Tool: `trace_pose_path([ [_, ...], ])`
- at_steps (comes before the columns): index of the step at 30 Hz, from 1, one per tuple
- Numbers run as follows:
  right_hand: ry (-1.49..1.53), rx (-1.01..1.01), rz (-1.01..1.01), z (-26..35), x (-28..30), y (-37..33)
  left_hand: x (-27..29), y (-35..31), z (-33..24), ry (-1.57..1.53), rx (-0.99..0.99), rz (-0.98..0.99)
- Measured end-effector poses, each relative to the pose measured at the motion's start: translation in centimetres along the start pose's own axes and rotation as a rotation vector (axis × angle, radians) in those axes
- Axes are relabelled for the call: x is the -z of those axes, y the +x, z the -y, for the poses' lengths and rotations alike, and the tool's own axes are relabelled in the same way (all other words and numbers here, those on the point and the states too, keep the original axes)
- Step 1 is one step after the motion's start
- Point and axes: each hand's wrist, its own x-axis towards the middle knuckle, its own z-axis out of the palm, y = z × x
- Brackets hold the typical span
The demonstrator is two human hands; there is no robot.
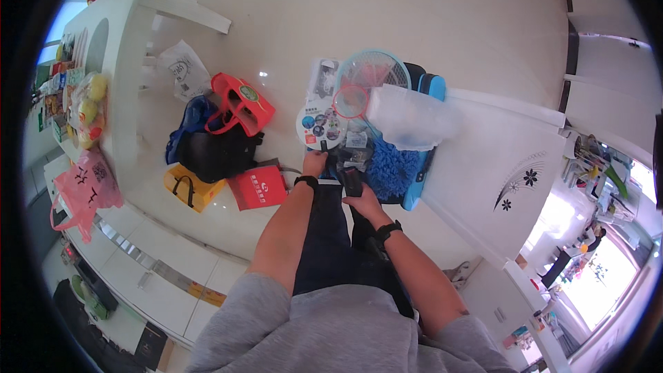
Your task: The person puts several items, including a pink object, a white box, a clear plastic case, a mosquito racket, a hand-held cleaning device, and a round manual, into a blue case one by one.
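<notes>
My right hand (366, 204) is closed around a black oblong object (352, 181), perhaps a handle or small device. My left hand (315, 164) is closed at a slim dark piece beside it; what it grips is too small to make out. Just beyond the hands sits a heap of goods: a round white printed package (321, 124), a pale blue racket-shaped swatter (375, 69) and a small red-rimmed hoop (351, 101). Clear plastic packets (356, 139) lie near my fingers. To their right is a blue shaggy cloth (392, 169), partly under a translucent plastic bag (414, 117).
On the floor at left are a red tote bag (242, 107), a black bag (221, 155), a yellow bag (193, 188) and a red box (257, 188). A white cabinet panel (497, 166) stands at right. A white table (124, 55) with a pink bag (86, 190) is far left.
</notes>
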Motion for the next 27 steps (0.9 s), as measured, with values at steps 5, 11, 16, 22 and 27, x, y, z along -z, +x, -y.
trace_pose_path([
  [5, -0.051, 0.042, -0.081, -2.2, 1.6, -0.9, -2.7, -0.3, -2.1, 0.068, -0.023, -0.082],
  [11, -0.009, -0.099, -0.035, -2.6, 1.5, -1.5, -1.8, -0.6, 0.0, -0.049, 0.070, -0.059],
  [16, 0.064, -0.095, -0.079, -3.1, 1.2, -1.0, -1.0, -2.1, 0.9, -0.149, 0.051, -0.111],
  [22, 0.134, -0.059, -0.066, -2.7, 1.2, -1.2, -0.5, -8.2, -0.4, -0.100, -0.056, -0.115],
  [27, 0.178, 0.022, -0.110, -4.4, 1.5, -1.4, -2.8, -14.8, -6.3, -0.546, 0.068, 0.332],
])
